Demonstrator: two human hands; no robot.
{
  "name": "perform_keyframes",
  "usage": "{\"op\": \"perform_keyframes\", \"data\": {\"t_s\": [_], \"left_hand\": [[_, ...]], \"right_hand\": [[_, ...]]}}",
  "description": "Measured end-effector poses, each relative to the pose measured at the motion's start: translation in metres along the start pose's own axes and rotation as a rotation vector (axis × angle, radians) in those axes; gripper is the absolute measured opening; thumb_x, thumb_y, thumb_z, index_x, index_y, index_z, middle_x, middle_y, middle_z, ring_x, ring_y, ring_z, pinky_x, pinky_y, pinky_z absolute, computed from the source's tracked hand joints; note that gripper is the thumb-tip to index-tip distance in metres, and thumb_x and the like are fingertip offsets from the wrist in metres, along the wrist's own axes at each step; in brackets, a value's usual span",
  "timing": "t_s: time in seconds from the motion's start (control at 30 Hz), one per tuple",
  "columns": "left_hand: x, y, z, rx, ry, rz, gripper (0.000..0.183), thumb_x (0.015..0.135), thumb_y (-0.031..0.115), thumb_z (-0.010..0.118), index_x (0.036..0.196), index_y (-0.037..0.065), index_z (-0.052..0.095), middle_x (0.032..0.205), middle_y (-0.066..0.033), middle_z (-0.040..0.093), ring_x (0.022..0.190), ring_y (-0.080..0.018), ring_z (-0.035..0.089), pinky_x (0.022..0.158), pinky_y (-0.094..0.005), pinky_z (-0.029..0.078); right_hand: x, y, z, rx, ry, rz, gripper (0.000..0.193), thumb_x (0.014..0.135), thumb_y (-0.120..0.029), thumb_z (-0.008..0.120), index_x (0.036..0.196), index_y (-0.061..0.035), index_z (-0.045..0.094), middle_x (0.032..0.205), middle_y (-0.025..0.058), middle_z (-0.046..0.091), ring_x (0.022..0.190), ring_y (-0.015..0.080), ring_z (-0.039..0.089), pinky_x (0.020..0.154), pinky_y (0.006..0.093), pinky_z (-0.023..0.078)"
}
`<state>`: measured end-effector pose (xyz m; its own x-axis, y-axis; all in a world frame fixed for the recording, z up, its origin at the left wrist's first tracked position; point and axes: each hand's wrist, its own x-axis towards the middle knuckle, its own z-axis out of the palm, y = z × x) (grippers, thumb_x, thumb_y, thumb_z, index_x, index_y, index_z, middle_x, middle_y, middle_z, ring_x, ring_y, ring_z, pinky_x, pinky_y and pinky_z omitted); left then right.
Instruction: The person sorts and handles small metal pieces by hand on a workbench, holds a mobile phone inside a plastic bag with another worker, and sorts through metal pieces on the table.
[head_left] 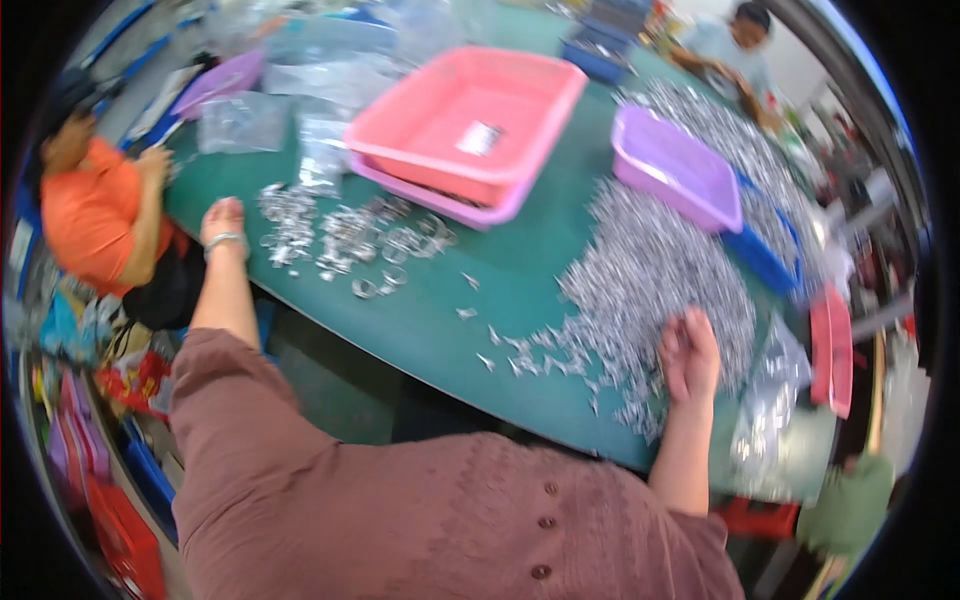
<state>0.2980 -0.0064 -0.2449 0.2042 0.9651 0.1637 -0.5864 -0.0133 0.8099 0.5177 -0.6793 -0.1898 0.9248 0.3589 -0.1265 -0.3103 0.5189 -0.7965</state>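
My left hand point(223, 222) is at the table's left edge, its wrist ringed by a bracelet. The fingers look drawn together; whatever they may hold is hidden. Close to its right lie small piles of shiny metal rings point(347, 238) and silvery parts point(288, 222). On the right, my right hand point(690, 355) is over the near part of a large heap of small silvery metal pieces point(655, 265). Its fingers curl in toward the palm, and I cannot make out what is in them. Loose pieces point(540, 360) trail leftward from the heap.
Stacked pink trays point(540, 105) stand mid-table on the green tabletop point(420, 325). A purple tray point(672, 175) and a blue tray point(775, 255) border the heap. Clear plastic bags point(770, 395) lie at right. A person in orange point(95, 205) sits left; another person point(735, 55) works across.
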Motion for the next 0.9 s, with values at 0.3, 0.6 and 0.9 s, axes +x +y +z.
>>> {"op": "perform_keyframes", "data": {"t_s": [0.3, 0.6, 0.9], "left_hand": [[0.009, -0.010, 0.007, 0.190, 0.079, -0.038, 0.021, 0.080, 0.001, 0.062, 0.097, -0.003, 0.050, 0.091, -0.0141, 0.060, 0.077, -0.0196, 0.060, 0.071, -0.0263, 0.053], [0.017, -0.007, -0.010, 0.170, 0.021, -0.051, 0.021, 0.079, 0.001, 0.064, 0.095, -0.001, 0.050, 0.094, -0.0139, 0.060, 0.081, -0.0200, 0.060, 0.072, -0.0260, 0.053], [0.025, -0.007, -0.011, 0.151, -0.027, -0.090, 0.028, 0.081, 0.005, 0.063, 0.105, 0.000, 0.049, 0.100, -0.0110, 0.055, 0.088, -0.0192, 0.056, 0.078, -0.0231, 0.051]], "right_hand": [[0.001, 0.000, 0.018, -0.108, -0.008, 0.003, 0.006, 0.084, -0.004, 0.052, 0.089, -0.0022, 0.054, 0.083, 0.0098, 0.061, 0.070, 0.0165, 0.057, 0.061, 0.0264, 0.045], [0.002, 0.009, 0.034, -0.569, 0.004, -0.207, 0.011, 0.081, 0.002, 0.054, 0.092, 0.0007, 0.057, 0.086, 0.0030, 0.057, 0.073, 0.0106, 0.054, 0.070, 0.0225, 0.045], [0.008, 0.003, 0.036, -1.204, -0.108, -0.631, 0.018, 0.079, 0.010, 0.046, 0.088, -0.0020, 0.057, 0.093, 0.0070, 0.057, 0.077, 0.0130, 0.054, 0.070, 0.0223, 0.043]]}}
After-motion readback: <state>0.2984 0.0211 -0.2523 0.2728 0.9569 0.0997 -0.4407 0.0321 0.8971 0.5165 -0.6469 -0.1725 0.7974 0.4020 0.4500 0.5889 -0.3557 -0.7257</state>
